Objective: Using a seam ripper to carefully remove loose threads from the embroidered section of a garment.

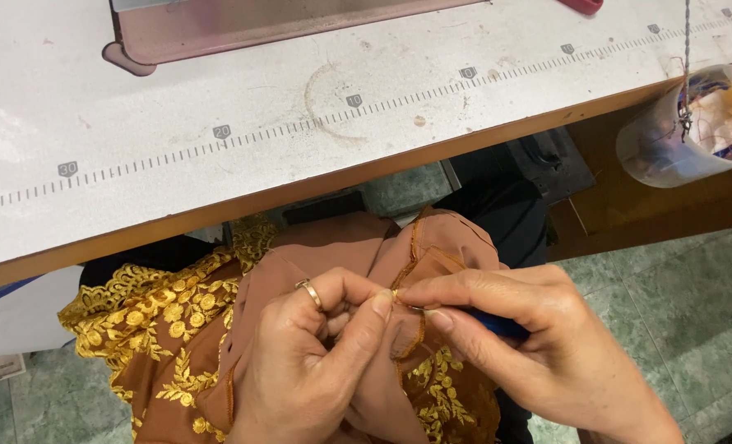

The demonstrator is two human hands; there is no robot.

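Note:
A brown fabric (341, 247) with gold floral embroidery (164, 316) lies bunched on my lap below the table edge. My left hand (308, 362), with a ring on one finger, pinches a fold of the brown fabric between thumb and fingers. My right hand (522, 337) meets it at the fold, holding a small blue-handled tool (502, 326) whose metal tip touches the fabric's stitched orange edge (407, 329). Most of the tool is hidden in my palm.
A white sewing table (300, 107) with a printed ruler strip and a wooden edge spans the top. A machine base (218, 33) sits at the far edge. A clear plastic tub (695, 123) of scraps hangs at the right. Green tiled floor (678, 288) lies below.

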